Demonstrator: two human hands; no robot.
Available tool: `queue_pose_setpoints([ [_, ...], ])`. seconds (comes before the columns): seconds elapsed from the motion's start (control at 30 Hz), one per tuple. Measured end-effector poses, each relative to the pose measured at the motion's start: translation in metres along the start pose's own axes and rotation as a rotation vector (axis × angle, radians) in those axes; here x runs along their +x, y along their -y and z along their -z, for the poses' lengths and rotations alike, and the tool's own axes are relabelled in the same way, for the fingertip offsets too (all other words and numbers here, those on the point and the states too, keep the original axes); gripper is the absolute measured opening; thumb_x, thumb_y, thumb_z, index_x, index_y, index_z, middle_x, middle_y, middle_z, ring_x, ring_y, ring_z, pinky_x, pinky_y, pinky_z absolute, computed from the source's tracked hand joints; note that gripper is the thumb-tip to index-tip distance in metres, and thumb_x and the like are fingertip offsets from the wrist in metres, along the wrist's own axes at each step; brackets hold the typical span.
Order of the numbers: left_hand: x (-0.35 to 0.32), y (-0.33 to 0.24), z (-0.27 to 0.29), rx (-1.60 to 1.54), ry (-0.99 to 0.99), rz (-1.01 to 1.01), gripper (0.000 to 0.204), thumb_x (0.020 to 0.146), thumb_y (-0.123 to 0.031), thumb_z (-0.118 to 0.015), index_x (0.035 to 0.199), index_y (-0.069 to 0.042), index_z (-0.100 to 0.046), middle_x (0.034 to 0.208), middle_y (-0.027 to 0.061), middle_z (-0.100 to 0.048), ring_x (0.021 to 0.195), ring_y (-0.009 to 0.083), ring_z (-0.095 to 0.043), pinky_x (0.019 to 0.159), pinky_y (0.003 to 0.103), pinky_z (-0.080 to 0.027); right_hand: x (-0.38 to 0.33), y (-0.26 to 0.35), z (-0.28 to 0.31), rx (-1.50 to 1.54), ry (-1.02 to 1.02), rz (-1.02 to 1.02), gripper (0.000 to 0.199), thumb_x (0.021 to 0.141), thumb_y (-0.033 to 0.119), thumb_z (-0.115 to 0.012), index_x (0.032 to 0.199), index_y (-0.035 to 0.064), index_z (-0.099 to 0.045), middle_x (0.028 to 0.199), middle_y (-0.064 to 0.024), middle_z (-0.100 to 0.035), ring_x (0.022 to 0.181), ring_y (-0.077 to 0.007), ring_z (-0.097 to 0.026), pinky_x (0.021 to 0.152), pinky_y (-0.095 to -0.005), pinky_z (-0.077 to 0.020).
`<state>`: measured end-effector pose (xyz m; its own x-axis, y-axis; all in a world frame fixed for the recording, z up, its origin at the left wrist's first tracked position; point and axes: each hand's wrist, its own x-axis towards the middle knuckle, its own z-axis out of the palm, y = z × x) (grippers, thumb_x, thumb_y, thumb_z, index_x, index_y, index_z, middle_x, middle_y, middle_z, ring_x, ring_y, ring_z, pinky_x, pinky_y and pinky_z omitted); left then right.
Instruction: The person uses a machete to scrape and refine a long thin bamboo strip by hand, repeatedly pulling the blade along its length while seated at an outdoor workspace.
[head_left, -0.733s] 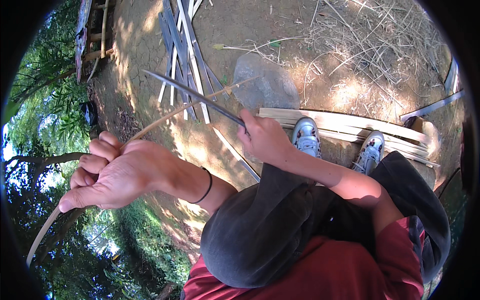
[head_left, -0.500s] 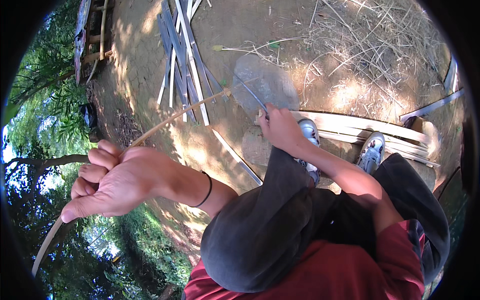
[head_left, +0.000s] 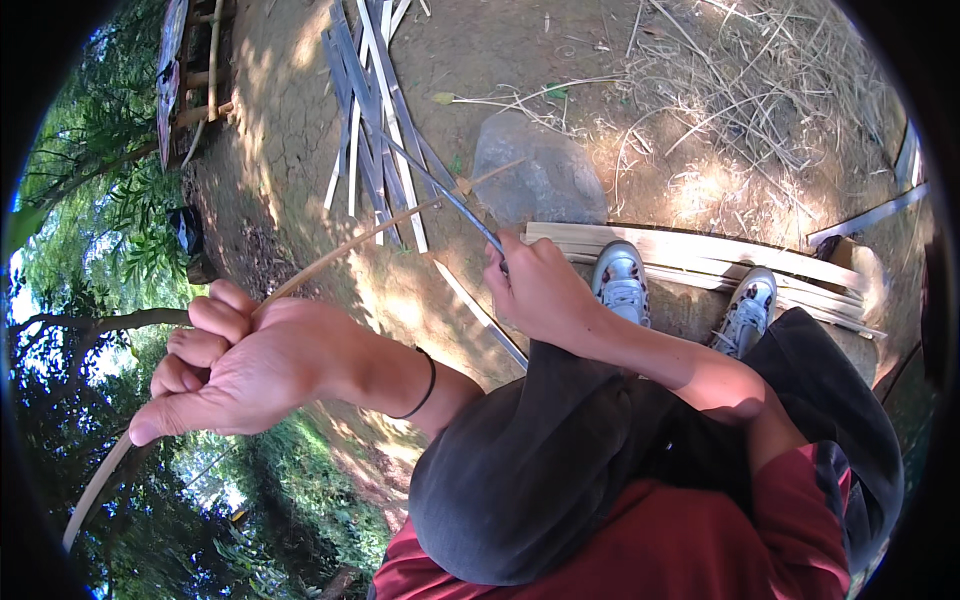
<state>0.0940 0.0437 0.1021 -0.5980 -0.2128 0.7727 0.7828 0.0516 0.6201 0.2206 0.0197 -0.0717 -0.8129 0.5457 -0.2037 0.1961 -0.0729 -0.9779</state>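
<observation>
My left hand (head_left: pixel 235 365) is raised out to the left, fingers closed around a long thin bamboo strip (head_left: pixel 345 250) that bows from below the hand up toward the grey stone. My right hand (head_left: pixel 535 285) rests over my knee and grips a long dark blade (head_left: pixel 440 190), whose edge meets the strip near its far end. A black band circles my left wrist. The strip's lower end (head_left: pixel 90 495) curves down past my left hand.
A grey stone (head_left: pixel 540 180) lies on the dirt ahead. Several split bamboo slats (head_left: pixel 370 110) lie fanned behind it, and pale slats (head_left: pixel 700 255) sit under my grey shoes (head_left: pixel 620 280). Dry straw covers the upper right; trees and greenery fill the left.
My right hand has pulled the blade back and forth along the strip, now nearer the stone. My left hand holds the strip slightly lower than before.
</observation>
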Motion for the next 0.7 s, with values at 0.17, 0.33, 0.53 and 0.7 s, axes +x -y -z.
queue_pose_setpoints([
  [0.17,-0.003,-0.003,0.000,-0.035,0.089,-0.019,0.055,0.096,-0.063,-0.037,0.072,-0.013,-0.030,0.054,-0.0038,-0.012,0.047,0.0126,-0.012,0.042,0.028,-0.022,-0.009,0.051,0.009,0.000,-0.027,0.212,0.020,0.085,0.008,-0.056,0.097,-0.0072,-0.052,0.052,-0.0201,-0.054,0.047,-0.0392,-0.057,0.048,-0.0460,-0.0456],
  [0.33,-0.006,-0.005,-0.009,-0.065,0.049,0.023,0.056,0.094,-0.064,-0.042,0.071,-0.015,-0.026,0.055,-0.0044,-0.009,0.048,0.0116,-0.010,0.044,0.028,-0.016,-0.002,0.035,-0.003,-0.009,-0.038,0.196,0.021,0.083,0.010,-0.057,0.093,-0.0077,-0.051,0.052,-0.0197,-0.055,0.049,-0.0371,-0.059,0.049,-0.0454,-0.0482],
  [0.53,0.007,0.005,0.005,-0.053,0.062,0.032,0.054,0.096,-0.061,-0.040,0.072,-0.014,-0.028,0.053,-0.0042,-0.011,0.046,0.0126,-0.012,0.043,0.028,-0.018,-0.002,0.041,0.002,0.236,0.024,0.125,0.020,0.086,0.012,-0.056,0.089,-0.0068,-0.052,0.055,-0.0201,-0.056,0.049,-0.0346,-0.057,0.050,-0.0450,-0.0455],
  [0.7,-0.003,-0.006,-0.003,-0.094,0.123,0.035,0.053,0.097,-0.059,-0.039,0.069,-0.016,-0.024,0.055,-0.0046,-0.008,0.047,0.0117,-0.008,0.044,0.028,-0.010,0.004,0.046,0.025,0.407,0.185,0.003,0.020,0.088,0.014,-0.053,0.086,-0.0063,-0.053,0.055,-0.0203,-0.054,0.046,-0.0343,-0.053,0.050,-0.0443,-0.0413],
])
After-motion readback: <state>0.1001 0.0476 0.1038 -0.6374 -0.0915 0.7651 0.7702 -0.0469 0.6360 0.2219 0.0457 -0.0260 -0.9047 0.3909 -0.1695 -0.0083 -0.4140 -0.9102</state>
